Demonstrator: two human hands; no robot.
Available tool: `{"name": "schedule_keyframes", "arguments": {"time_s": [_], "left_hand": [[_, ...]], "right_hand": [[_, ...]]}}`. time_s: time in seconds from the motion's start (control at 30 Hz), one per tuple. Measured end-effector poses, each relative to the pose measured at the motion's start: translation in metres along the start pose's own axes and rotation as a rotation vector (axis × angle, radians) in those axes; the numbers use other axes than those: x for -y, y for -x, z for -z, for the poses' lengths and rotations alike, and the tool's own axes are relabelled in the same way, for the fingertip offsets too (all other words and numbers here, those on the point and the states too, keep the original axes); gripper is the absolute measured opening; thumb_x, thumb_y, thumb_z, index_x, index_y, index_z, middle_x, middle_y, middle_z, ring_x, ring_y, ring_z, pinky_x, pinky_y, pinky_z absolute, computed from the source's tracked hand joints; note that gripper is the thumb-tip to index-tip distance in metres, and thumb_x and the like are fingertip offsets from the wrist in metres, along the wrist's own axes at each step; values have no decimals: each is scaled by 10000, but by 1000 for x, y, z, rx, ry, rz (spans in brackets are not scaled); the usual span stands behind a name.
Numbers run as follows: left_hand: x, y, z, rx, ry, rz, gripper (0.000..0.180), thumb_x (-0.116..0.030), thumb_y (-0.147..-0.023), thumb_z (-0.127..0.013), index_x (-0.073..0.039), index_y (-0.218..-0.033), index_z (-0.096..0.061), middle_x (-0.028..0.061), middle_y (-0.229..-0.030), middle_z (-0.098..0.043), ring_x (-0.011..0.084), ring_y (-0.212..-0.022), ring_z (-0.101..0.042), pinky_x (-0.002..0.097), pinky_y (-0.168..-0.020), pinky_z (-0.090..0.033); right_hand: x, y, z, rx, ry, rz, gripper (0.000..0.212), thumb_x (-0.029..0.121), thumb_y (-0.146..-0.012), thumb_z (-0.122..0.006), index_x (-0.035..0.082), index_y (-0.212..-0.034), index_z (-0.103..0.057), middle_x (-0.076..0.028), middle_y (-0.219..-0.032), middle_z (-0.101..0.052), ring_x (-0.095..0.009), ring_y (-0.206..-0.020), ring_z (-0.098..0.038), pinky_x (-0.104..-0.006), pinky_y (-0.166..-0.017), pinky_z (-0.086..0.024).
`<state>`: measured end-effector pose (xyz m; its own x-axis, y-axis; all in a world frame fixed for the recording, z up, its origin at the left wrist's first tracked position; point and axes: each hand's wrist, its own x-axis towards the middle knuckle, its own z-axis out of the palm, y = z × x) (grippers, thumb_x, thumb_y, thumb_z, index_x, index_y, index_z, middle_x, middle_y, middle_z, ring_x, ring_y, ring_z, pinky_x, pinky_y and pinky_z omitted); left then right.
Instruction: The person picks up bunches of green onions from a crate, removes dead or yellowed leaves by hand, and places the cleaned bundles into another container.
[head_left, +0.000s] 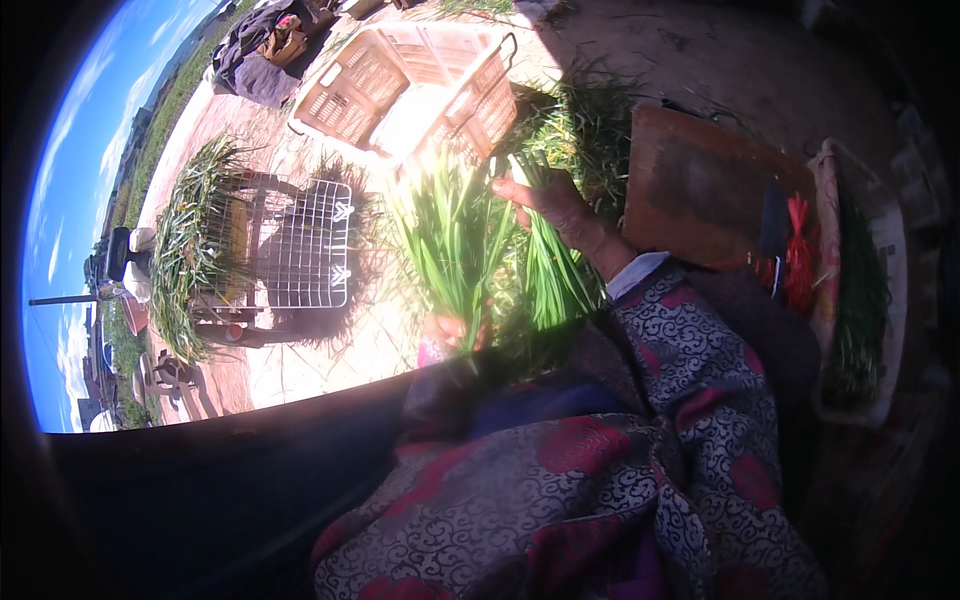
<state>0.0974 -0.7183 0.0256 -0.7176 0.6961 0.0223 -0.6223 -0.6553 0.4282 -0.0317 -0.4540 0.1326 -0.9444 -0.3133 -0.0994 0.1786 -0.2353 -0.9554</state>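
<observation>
My left hand [450, 328] is wrapped round the lower end of a bunch of long, flat green leaves [450, 235] that look like garlic chives. Their tips fan out away from me, washed pale by strong sunlight. To its right, my right hand [562, 208] reaches across the top of a second bunch of green leaves [552, 265], closed on it, the fingertips pointing left toward the first bunch. This second bunch hangs down toward my lap, its lower end in shadow. Patterned sleeves [690, 350] cover my arms.
A pale slatted plastic crate [400, 95] stands ahead. Leafy stalks [195, 250] are heaped beside a white wire rack [305, 245] at left. More greens [590, 125] lie beyond my right hand. A brown board [715, 185], red ties [797, 255] and a bin of greens [858, 300] stand right.
</observation>
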Motion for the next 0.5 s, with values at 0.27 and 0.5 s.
{"name": "schedule_keyframes", "arguments": {"time_s": [0.27,0.5], "left_hand": [[2,2,0,-200,-89,-12,738,-106,-724,-678,82,-1356,-346,167,-744,-572,289,-639,-601,353,-562,-493],[-3,2,-8,-192,-186,-36,784,-118,-720,-675,106,-1378,-314,156,-708,-564,284,-632,-600,343,-571,-487]], "right_hand": [[10,7,14,44,148,52,286,279,-812,-735,15,-912,-686,-36,-729,-642,-112,-580,-577,-275,-556,-456],[-22,-4,44,-394,604,165,330,299,-805,-717,-20,-880,-681,-110,-782,-706,-196,-630,-651,-351,-632,-521]]}}
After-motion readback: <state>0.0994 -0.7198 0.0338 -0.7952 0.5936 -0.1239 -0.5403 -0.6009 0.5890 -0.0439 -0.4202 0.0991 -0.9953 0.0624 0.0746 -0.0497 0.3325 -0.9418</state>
